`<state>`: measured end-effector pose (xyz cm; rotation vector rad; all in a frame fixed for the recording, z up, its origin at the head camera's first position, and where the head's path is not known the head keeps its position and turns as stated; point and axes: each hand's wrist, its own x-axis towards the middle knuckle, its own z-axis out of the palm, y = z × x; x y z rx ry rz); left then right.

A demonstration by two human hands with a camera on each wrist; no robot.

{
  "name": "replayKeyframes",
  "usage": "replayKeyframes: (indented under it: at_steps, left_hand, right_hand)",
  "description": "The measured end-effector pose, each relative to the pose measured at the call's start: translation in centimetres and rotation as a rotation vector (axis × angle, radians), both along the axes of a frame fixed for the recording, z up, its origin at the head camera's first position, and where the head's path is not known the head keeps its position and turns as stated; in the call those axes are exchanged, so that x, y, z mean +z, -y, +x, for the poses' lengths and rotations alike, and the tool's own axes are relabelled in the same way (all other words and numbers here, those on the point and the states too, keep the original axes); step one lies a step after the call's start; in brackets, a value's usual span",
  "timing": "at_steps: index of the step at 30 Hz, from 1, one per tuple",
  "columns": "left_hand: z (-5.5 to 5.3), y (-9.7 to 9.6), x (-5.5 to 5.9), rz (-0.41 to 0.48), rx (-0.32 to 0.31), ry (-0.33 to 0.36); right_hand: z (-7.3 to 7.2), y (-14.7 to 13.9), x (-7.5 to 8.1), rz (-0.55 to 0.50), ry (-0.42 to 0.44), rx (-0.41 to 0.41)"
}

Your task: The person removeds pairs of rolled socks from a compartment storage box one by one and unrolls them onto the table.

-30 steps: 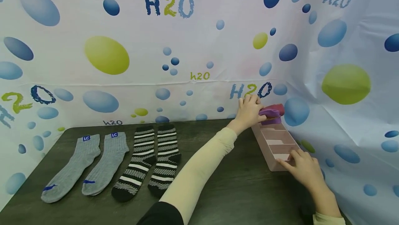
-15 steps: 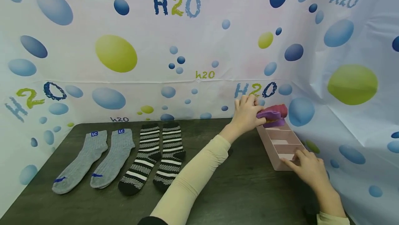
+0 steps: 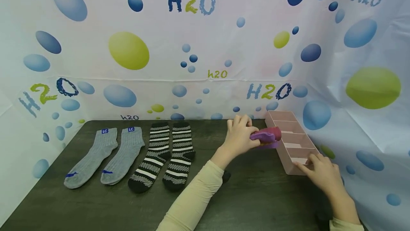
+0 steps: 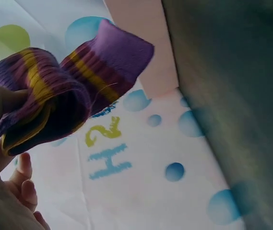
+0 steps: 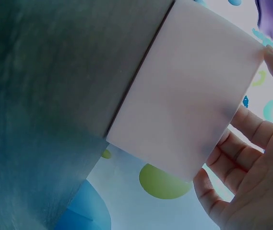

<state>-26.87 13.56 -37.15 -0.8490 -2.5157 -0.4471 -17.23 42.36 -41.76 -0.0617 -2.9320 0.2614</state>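
Observation:
My left hand (image 3: 238,135) pinches a folded sock (image 3: 266,136) at its left end, just left of the box and above the table. In the left wrist view the sock (image 4: 50,91) shows purple, maroon and yellow stripes, with a plain purple end sticking out. A long pale pink box (image 3: 285,156) with several compartments stands at the right; those that show hold nothing. At its near end my right hand (image 3: 325,174) grips the rim, thumb on the near edge. The right wrist view has the box's end wall (image 5: 184,91) with fingertips hooked over its upper edge.
Two grey socks (image 3: 123,156) lie flat on the dark table (image 3: 250,202) at the left. Beside them lie two black-and-white striped socks (image 3: 177,156). A small dark thing (image 3: 226,176) peeks out past the left forearm. A patterned curtain (image 3: 208,46) hangs behind and at the right.
My left hand has drawn the folded sock from over the box's far end toward me and left, uncovering the far compartments. The right hand stays on the box. The head view has shifted slightly.

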Motion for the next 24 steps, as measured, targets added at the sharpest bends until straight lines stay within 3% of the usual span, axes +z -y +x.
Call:
replayKeyframes:
  at_steps: [5,8,12,17,20,24]
  left_hand:
    - [1.2,2.2,-0.9,0.001,0.013,0.084]
    - [1.6,3.5,-0.8,-0.017,-0.006,0.164]
    - [1.6,4.5,-0.7,-0.041,-0.057,0.326]
    - [1.2,5.5,-0.7,0.013,-0.121,0.537]
    - [0.6,6.0,-1.2,0.046,-0.100,0.595]
    - [-0.4,6.5,-2.7,0.078,-0.018,0.622]
  right_hand:
    - [-0.1,0.0,0.0,0.003,0.019,-0.003]
    - [0.0,0.0,0.0,0.003,0.022,-0.001]
    - [0.1,-0.2,0.1,0.001,0.031,-0.006]
    - [0.2,-0.3,0.1,-0.005,0.059,-0.010]
    - [0.1,-0.3,0.0,-0.006,0.048,-0.004]
    - [0.0,-0.1,0.0,-0.007,0.021,0.001]
